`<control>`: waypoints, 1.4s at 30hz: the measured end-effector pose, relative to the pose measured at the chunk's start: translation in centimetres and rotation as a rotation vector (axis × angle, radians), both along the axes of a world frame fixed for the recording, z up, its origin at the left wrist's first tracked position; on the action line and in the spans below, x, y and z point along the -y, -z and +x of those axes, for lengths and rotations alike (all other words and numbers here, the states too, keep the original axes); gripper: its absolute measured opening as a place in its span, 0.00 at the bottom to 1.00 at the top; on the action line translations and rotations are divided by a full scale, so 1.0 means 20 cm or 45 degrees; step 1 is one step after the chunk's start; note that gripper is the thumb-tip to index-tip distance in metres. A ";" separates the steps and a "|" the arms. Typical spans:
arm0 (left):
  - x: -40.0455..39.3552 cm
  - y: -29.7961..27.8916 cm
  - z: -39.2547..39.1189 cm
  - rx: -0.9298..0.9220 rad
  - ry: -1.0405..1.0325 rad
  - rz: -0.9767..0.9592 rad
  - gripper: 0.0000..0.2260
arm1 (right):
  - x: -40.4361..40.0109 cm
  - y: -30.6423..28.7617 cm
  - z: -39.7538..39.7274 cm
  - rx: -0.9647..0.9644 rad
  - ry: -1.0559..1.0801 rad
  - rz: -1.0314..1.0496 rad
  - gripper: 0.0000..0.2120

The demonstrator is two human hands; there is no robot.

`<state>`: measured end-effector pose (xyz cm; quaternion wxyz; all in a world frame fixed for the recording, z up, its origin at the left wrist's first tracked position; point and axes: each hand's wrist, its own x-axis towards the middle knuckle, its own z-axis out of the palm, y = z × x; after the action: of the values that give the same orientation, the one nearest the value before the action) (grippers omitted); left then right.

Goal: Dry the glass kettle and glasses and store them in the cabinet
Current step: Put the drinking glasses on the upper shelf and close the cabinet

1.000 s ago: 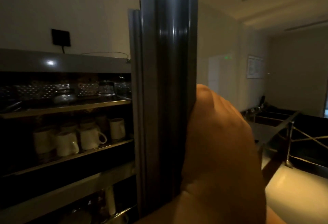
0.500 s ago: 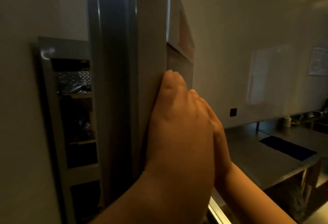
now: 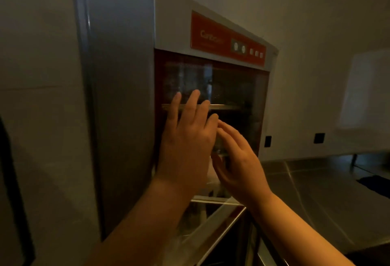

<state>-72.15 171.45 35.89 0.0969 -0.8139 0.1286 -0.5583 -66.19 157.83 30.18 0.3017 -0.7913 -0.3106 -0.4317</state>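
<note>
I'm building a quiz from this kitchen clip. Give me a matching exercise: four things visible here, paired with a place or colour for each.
Things:
1. left hand
2. control panel
3. dark cloth
4. wall sockets

Descriptions:
A. orange-red, along the cabinet's top
B. lying on the steel counter at far right
C. fingers spread flat on the glass door
D. black, on the wall above the counter

Pairs: 1-C, 2-A, 3-B, 4-D

grey cabinet (image 3: 118, 97) with an orange-red control panel (image 3: 226, 39), dark glass door (image 3: 236, 97).
</note>
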 end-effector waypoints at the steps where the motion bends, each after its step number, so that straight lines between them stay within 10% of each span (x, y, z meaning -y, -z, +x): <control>1: -0.02 0.01 0.03 0.000 0.006 -0.014 0.19 | 0.00 0.01 0.03 -0.058 0.041 -0.028 0.27; 35: -0.31 0.48 0.97 -0.547 -0.261 -0.251 0.40 | -0.09 0.26 0.73 -0.318 0.524 -0.722 0.37; 42: -0.25 0.60 0.89 -0.655 -0.185 -0.301 0.36 | 0.15 0.38 0.59 -0.686 0.392 -0.752 0.35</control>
<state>-54.26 176.42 23.80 0.0054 -0.9415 0.0244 -0.3361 -54.48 154.83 22.66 0.0647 -0.9653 -0.2094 -0.1421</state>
